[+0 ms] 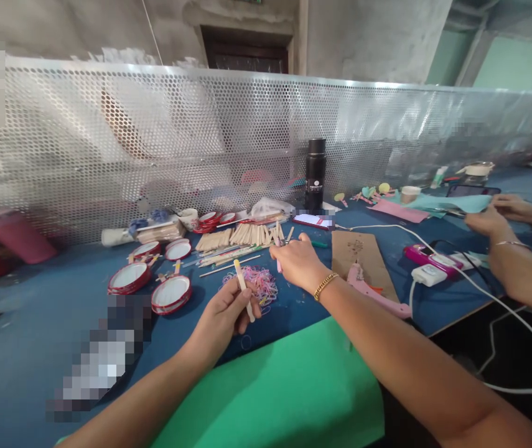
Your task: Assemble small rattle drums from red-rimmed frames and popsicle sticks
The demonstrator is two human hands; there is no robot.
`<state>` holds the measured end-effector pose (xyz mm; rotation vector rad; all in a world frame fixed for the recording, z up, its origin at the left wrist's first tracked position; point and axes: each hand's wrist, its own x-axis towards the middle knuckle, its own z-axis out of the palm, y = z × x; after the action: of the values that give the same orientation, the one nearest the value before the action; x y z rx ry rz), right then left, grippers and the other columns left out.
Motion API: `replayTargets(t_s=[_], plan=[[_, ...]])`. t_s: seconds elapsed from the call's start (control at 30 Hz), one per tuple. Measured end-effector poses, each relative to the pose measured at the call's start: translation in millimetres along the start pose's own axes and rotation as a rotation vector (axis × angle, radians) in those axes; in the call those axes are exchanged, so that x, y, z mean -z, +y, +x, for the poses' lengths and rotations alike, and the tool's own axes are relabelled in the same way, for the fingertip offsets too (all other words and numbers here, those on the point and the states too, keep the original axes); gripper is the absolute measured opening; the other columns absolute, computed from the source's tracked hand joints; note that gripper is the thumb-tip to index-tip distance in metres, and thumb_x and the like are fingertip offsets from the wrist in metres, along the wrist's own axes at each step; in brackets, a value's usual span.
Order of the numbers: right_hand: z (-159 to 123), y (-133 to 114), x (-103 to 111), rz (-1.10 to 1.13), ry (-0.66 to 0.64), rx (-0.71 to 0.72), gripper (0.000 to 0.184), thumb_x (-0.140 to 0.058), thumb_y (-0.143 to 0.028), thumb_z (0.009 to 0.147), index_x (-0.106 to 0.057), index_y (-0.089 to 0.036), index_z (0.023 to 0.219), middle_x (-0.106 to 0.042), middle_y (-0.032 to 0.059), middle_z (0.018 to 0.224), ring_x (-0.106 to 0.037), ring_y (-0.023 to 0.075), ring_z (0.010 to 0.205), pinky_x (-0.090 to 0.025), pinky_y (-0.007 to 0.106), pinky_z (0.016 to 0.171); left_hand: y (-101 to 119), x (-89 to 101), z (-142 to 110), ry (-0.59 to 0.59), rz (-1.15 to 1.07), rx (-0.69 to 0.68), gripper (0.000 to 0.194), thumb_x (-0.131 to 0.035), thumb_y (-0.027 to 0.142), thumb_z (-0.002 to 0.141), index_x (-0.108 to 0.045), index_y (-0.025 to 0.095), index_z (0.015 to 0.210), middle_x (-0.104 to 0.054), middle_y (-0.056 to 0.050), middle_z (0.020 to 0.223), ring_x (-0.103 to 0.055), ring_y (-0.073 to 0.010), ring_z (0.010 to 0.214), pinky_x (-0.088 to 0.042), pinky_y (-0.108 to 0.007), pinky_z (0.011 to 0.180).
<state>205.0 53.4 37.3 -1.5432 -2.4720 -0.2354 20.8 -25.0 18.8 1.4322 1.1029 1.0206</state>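
Note:
My left hand point(225, 314) is closed round a pale wooden craft stick point(243, 288), held upright above the blue table point(51, 323). My right hand point(297, 260), with a gold bracelet, is pinched on a thin pink stick point(277, 261) near a row of loose wooden sticks point(240, 236). A tangle of pink and purple rubber bands point(259, 283) lies between the two hands.
Red-rimmed round lids point(171, 294) lie at the left. A pink glue gun point(374, 291) rests on brown cardboard point(361, 255). A black flask point(315, 174) stands by the perforated metal screen point(154, 137). Green sheet point(284, 392) lies near me. Another person's hands point(494, 218) work at the right.

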Motion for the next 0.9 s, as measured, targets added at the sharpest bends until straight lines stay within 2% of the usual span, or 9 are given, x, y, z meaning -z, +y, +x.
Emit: replayTargets(t_s=[0.43,0.53,0.7,0.9], plan=[[-1,1,1,-0.012,-0.008,-0.048,0.027,-0.057,-0.012,0.085,-0.062,-0.023,0.109,-0.074,0.0084,0.089,-0.067,0.0257,0.091,-0.029,0.04,0.086,0,0.7,1,0.039,0.019,0.0,0.034,-0.061,0.05,0.081,-0.058,0.018,0.092,-0.061,0.003,0.062,-0.041,-0.0069,0.042,-0.024,-0.021,0.042],[0,2,-2,-0.016,0.005,-0.05,0.027,-0.056,-0.012,0.085,-0.062,-0.022,0.109,-0.074,0.009,0.092,-0.066,0.0269,0.096,-0.03,0.04,0.085,-1,1.7,1,0.058,0.028,-0.013,0.031,-0.059,0.048,0.083,-0.057,0.018,0.091,-0.06,0.003,0.062,-0.04,-0.0067,0.044,-0.024,-0.021,0.043],[3,2,-8,-0.013,-0.031,-0.054,0.023,-0.053,-0.012,0.086,-0.062,-0.021,0.105,-0.073,0.0092,0.089,-0.067,0.0261,0.092,-0.03,0.04,0.084,-1,2.0,2,0.065,0.045,-0.028,0.03,-0.058,0.048,0.085,-0.053,0.018,0.083,-0.058,0.004,0.061,-0.038,-0.0065,0.045,-0.024,-0.021,0.043],[5,-1,-14,0.01,-0.025,-0.033,0.021,-0.055,-0.016,0.084,-0.063,-0.021,0.103,-0.073,0.01,0.095,-0.067,0.0266,0.096,-0.031,0.04,0.085,0,3.3,1,0.07,-0.006,-0.043,0.026,-0.056,0.045,0.086,-0.054,0.019,0.086,-0.054,0.006,0.059,-0.035,-0.0065,0.045,-0.023,-0.021,0.043]])
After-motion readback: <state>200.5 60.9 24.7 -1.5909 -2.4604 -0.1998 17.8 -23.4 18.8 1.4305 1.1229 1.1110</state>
